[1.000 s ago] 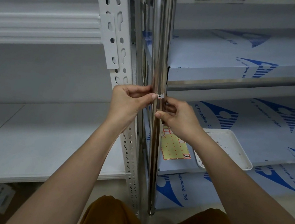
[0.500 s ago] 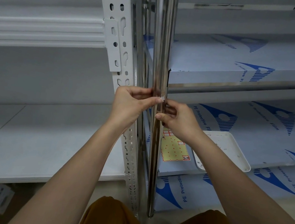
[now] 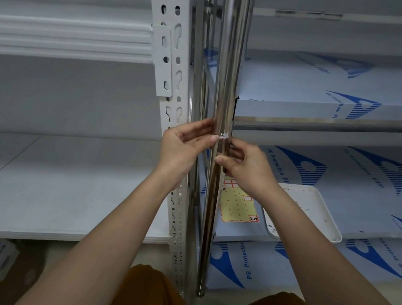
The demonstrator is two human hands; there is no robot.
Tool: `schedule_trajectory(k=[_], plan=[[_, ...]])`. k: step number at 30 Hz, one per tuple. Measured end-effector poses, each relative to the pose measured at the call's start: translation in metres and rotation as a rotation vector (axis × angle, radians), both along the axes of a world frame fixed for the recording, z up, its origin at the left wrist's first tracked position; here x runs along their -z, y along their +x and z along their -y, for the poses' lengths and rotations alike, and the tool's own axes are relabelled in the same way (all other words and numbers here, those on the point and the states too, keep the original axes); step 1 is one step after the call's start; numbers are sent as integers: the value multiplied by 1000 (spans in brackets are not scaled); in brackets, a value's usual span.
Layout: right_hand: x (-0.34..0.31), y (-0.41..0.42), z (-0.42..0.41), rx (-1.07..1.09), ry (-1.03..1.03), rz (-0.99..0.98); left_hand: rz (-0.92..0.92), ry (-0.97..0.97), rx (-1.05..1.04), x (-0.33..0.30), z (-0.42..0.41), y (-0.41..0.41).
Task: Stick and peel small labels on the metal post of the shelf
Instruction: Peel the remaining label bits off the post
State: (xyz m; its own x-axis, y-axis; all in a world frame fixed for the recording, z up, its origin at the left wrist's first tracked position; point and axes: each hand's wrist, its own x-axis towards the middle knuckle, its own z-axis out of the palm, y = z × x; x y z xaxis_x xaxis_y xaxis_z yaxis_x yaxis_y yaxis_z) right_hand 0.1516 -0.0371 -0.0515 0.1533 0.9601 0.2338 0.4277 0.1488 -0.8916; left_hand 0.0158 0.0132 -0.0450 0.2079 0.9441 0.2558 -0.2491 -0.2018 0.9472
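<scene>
A shiny metal post [image 3: 227,78] runs upright through the middle of the view. A small white label [image 3: 223,136] sits on the post at hand height, partly lifted. My left hand [image 3: 185,147] is left of the post, its thumb and fingertip at the label's left edge, pinching it. My right hand [image 3: 246,169] is right of the post just below the label, fingers curled around the post with the thumb pressed on its front.
A yellow label sheet with red dots [image 3: 238,204] lies on the blue-film shelf [image 3: 344,188] beside a white tray [image 3: 315,210]. A white perforated upright [image 3: 172,70] stands left of the post. A white shelf board [image 3: 61,184] spreads left. My knees are below.
The view has shifted slightly; both hands stay at the label on the post, the left fingertips working its edge. No clear move of the label.
</scene>
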Motion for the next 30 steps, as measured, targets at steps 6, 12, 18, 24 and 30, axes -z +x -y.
schedule_trajectory(k=[6, 12, 18, 24, 30], plan=[[0, 1, 1, -3, 2, 1, -5, -9, 4, 1, -1, 0], [1, 2, 0, -5, 4, 1, -51, -17, -12, -6, -1, -2], [1, 2, 0, -5, 7, 9, -103, -13, 8, -13, -1, -5], [1, 1, 0, -1, 10, 24, -113, -16, -8, -14, 1, -4], [0, 1, 2, -2, 9, 23, -124, 17, -15, -13, 4, -3]])
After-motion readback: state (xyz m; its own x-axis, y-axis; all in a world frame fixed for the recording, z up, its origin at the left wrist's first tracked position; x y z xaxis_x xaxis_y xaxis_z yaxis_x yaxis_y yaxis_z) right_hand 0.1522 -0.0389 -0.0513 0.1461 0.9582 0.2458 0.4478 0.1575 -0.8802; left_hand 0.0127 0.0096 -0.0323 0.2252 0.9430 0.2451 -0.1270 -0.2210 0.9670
